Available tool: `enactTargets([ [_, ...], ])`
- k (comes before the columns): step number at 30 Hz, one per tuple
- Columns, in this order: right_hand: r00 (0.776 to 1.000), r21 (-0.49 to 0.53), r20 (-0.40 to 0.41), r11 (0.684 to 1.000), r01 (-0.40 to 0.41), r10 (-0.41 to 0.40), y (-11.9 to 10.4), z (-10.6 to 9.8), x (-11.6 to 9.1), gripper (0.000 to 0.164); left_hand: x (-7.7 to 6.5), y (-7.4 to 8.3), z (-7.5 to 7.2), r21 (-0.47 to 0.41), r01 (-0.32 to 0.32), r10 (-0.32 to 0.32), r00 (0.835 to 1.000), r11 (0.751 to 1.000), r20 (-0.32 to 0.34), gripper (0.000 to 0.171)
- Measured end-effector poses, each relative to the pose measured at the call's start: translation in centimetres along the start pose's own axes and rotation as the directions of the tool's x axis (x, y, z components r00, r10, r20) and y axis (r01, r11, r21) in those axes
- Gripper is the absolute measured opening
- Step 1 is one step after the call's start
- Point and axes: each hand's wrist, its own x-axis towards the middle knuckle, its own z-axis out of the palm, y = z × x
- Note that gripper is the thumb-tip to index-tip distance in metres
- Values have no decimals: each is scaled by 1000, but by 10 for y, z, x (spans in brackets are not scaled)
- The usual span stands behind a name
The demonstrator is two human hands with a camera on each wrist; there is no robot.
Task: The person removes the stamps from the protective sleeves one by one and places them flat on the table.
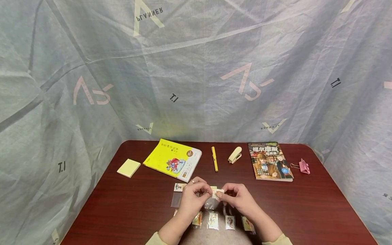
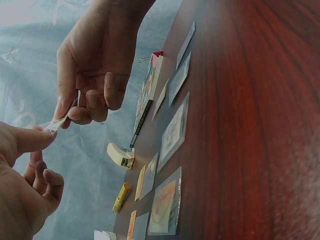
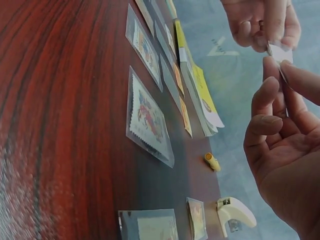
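Both hands meet above the middle of the table, with a small postage stamp in a clear sleeve (image 1: 218,194) between them. My left hand (image 1: 193,197) pinches one edge of the sleeve between thumb and forefinger. The opposite edge is pinched by my right hand (image 1: 240,197), as the right wrist view also shows with the white-looking sleeve (image 3: 281,53) at the fingertips. Below the hands, sleeved stamps lie in a front row, among them one stamp (image 1: 213,221) and another stamp (image 1: 230,222). A further stamp (image 1: 179,187) sits behind, partly covered by the left hand.
Along the back lie a yellow book (image 1: 171,158), a yellow pen (image 1: 214,159), a cream stapler (image 1: 234,155) and a comic-style book (image 1: 269,161). A pink binder clip (image 1: 304,166) is at far right, a sticky-note pad (image 1: 129,168) at left. Grey fabric (image 1: 202,85) hangs behind the table.
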Motion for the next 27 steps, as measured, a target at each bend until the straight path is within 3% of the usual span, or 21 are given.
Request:
enactTargets([
  [5,1000,-6,-10,1000,-5,5,-3,0,-1,14,1,14,-2,6,23,-23,1000,1000,-16,19],
  [11,1000,-22,-20,1000,-7,6,-2,1,0,14,3,34,-7,-12,56,-56,998,998,20,12],
  [21,995,-28,-77,997,-67,65,-6,1,-2,14,7,36,-9,-45,168,-162,979,985,125,6],
  [27,995,-69,-77,995,-76,70,-8,0,-5,13,8,38,-8,-11,179,-176,977,984,123,7],
])
